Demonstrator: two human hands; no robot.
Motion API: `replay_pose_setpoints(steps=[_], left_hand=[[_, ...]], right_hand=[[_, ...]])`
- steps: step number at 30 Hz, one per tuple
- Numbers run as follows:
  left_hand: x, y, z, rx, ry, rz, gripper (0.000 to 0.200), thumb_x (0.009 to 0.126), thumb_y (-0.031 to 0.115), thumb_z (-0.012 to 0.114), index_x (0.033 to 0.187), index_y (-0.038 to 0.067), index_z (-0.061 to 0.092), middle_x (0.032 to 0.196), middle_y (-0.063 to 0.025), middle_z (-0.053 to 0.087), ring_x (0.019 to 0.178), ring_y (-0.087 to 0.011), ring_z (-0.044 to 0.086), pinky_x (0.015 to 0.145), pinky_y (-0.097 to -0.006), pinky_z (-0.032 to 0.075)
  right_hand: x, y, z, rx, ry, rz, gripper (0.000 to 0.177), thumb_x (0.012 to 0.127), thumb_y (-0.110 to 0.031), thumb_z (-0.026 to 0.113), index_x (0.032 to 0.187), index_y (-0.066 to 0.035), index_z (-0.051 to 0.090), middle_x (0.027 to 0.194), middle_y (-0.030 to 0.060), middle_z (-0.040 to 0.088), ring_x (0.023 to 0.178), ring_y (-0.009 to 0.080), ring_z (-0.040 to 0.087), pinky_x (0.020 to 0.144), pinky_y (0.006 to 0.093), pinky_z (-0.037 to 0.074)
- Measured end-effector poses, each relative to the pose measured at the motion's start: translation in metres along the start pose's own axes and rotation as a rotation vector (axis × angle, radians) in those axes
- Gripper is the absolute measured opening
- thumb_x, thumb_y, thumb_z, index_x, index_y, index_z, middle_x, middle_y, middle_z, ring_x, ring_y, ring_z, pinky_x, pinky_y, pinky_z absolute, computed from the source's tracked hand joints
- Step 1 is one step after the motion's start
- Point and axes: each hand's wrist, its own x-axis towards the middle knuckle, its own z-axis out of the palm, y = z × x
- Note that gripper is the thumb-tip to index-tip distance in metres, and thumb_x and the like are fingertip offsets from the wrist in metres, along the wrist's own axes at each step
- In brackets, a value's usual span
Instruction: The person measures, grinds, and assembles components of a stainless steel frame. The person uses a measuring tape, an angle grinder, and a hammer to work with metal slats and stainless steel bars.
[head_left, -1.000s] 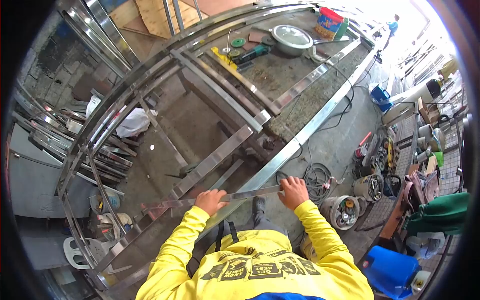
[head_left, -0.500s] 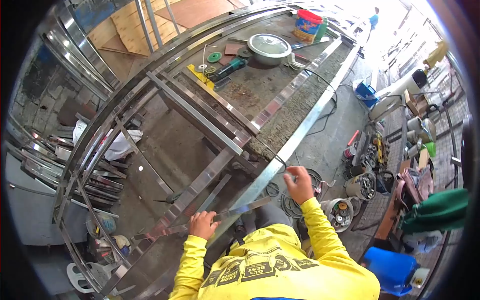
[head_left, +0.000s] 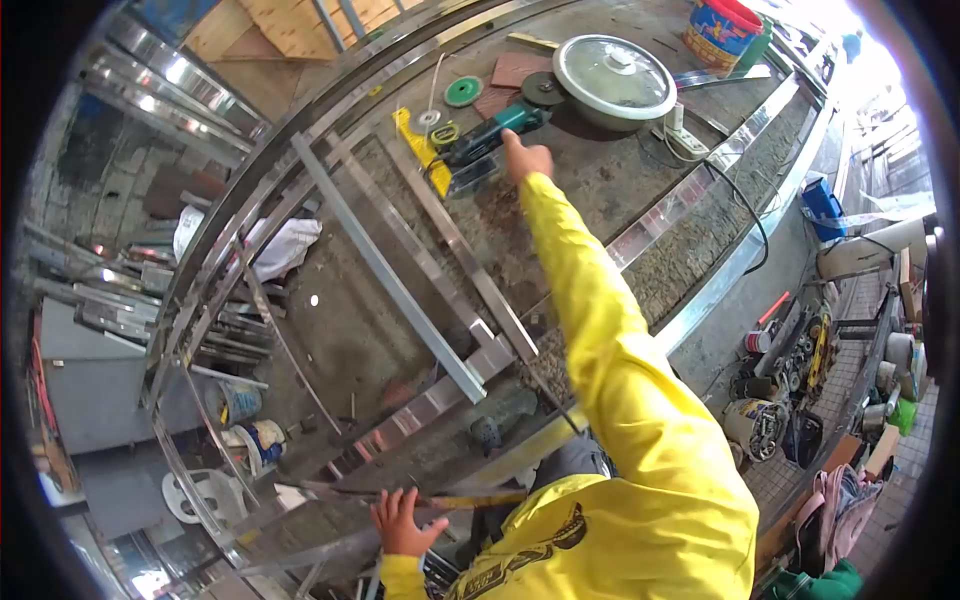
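1. Steel strip (head_left: 440,497), thin and long, lies low on the left. The left hand (head_left: 400,522) touches it, fingers splayed wide.
2. Teal angle grinder (head_left: 487,130) lies on the workbench (head_left: 600,190), upper centre.
3. Right hand (head_left: 525,160), arm outstretched, touches the grinder; I cannot tell its grip.
4. Lidded pan (head_left: 615,70) sits just right.

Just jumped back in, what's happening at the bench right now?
The person in yellow sleeves stretches the right hand across the workbench to the teal angle grinder, fingertips at its rear end, not gripping it. The left hand rests with spread fingers on a flat metal strip low by the body.
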Motion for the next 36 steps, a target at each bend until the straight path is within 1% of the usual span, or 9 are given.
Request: replay_pose_setpoints(steps=[5, 10, 13, 16, 20, 24, 30, 33, 36], left_hand=[[-0.010, 0.038, 0.011, -0.056, -0.040, -0.168, 0.088, 0.071, 0.070, 0.072, 0.138, 0.016, 0.057, 0.147, -0.0176, 0.043, 0.145, -0.0455, 0.025, 0.114, -0.0688, 0.011], [-0.006, 0.057, 0.017, -0.082, -0.078, -0.160, 0.081, 0.072, 0.069, 0.071, 0.135, 0.019, 0.060, 0.146, -0.0144, 0.046, 0.144, -0.0457, 0.026, 0.114, -0.0694, 0.012], [-0.013, 0.063, 0.020, -0.098, -0.070, -0.167, 0.074, 0.075, 0.064, 0.072, 0.133, 0.020, 0.061, 0.143, -0.0106, 0.050, 0.143, -0.0441, 0.029, 0.114, -0.0689, 0.014], [-0.006, 0.074, 0.013, -0.127, -0.033, -0.166, 0.068, 0.076, 0.060, 0.072, 0.129, 0.019, 0.063, 0.140, -0.0093, 0.053, 0.141, -0.0414, 0.033, 0.114, -0.0677, 0.015], [0.002, 0.076, 0.013, -0.188, -0.020, -0.132, 0.063, 0.077, 0.054, 0.074, 0.127, 0.017, 0.063, 0.138, -0.0093, 0.054, 0.141, -0.0372, 0.035, 0.117, -0.0637, 0.012], [0.006, 0.071, 0.022, -0.199, 0.002, -0.064, 0.062, 0.080, 0.053, 0.074, 0.125, 0.011, 0.062, 0.136, -0.0129, 0.056, 0.140, -0.0395, 0.037, 0.117, -0.0635, 0.012], [0.007, 0.062, 0.027, -0.178, 0.048, 0.027, 0.060, 0.080, 0.052, 0.073, 0.123, 0.012, 0.063, 0.134, -0.0107, 0.057, 0.139, -0.0373, 0.038, 0.118, -0.0627, 0.012], [0.013, 0.061, 0.028, -0.085, 0.154, 0.121, 0.049, 0.083, 0.042, 0.074, 0.118, 0.010, 0.065, 0.126, -0.0117, 0.062, 0.129, -0.0372, 0.049, 0.115, -0.0585, 0.024], [0.051, 0.087, 0.014, -0.390, 0.241, 0.209, 0.036, 0.085, 0.030, 0.074, 0.111, 0.007, 0.066, 0.115, -0.0122, 0.066, 0.114, -0.0362, 0.058, 0.105, -0.0511, 0.040]], right_hand=[[0.075, -0.032, 0.072, 0.030, 0.165, 0.295, 0.118, 0.073, -0.061, 0.076, 0.145, 0.017, 0.023, 0.146, 0.0297, 0.042, 0.131, 0.0421, 0.049, 0.108, 0.0457, 0.043], [0.069, -0.048, 0.092, -0.139, 0.386, 0.389, 0.085, 0.062, -0.039, 0.083, 0.127, 0.002, 0.044, 0.130, 0.0235, 0.054, 0.121, 0.0359, 0.057, 0.103, 0.0457, 0.047], [0.084, -0.033, 0.098, -0.077, 0.416, 0.366, 0.092, 0.059, -0.039, 0.084, 0.130, 0.004, 0.044, 0.130, 0.0250, 0.054, 0.121, 0.0381, 0.057, 0.104, 0.0460, 0.046], [0.092, -0.016, 0.076, 0.030, 0.175, 0.249, 0.099, 0.058, -0.040, 0.082, 0.136, 0.007, 0.042, 0.134, 0.0270, 0.053, 0.122, 0.0411, 0.056, 0.107, 0.0452, 0.045], [0.130, 0.016, 0.049, 0.047, -0.223, 0.011, 0.051, 0.060, -0.035, 0.078, 0.087, 0.007, 0.071, 0.089, 0.0192, 0.071, 0.088, 0.0302, 0.070, 0.078, 0.0374, 0.054], [0.077, 0.001, -0.003, 0.161, -0.498, 0.059, 0.046, 0.063, -0.029, 0.078, 0.090, 0.007, 0.072, 0.088, 0.0120, 0.070, 0.070, 0.0172, 0.063, 0.065, 0.0310, 0.051], [-0.003, -0.046, -0.110, -0.249, -0.707, -0.406, 0.042, 0.071, -0.030, 0.077, 0.093, 0.005, 0.070, 0.082, 0.0072, 0.067, 0.067, 0.0140, 0.062, 0.063, 0.0298, 0.052], [-0.039, -0.058, -0.148, -0.289, -0.768, -0.493, 0.047, 0.077, -0.027, 0.073, 0.110, 0.004, 0.065, 0.086, 0.0052, 0.066, 0.070, 0.0126, 0.061, 0.065, 0.0271, 0.052], [-0.094, -0.068, -0.183, -0.262, -0.732, -0.519, 0.041, 0.078, -0.025, 0.074, 0.103, 0.006, 0.066, 0.080, 0.0072, 0.067, 0.066, 0.0150, 0.062, 0.061, 0.0303, 0.052]])
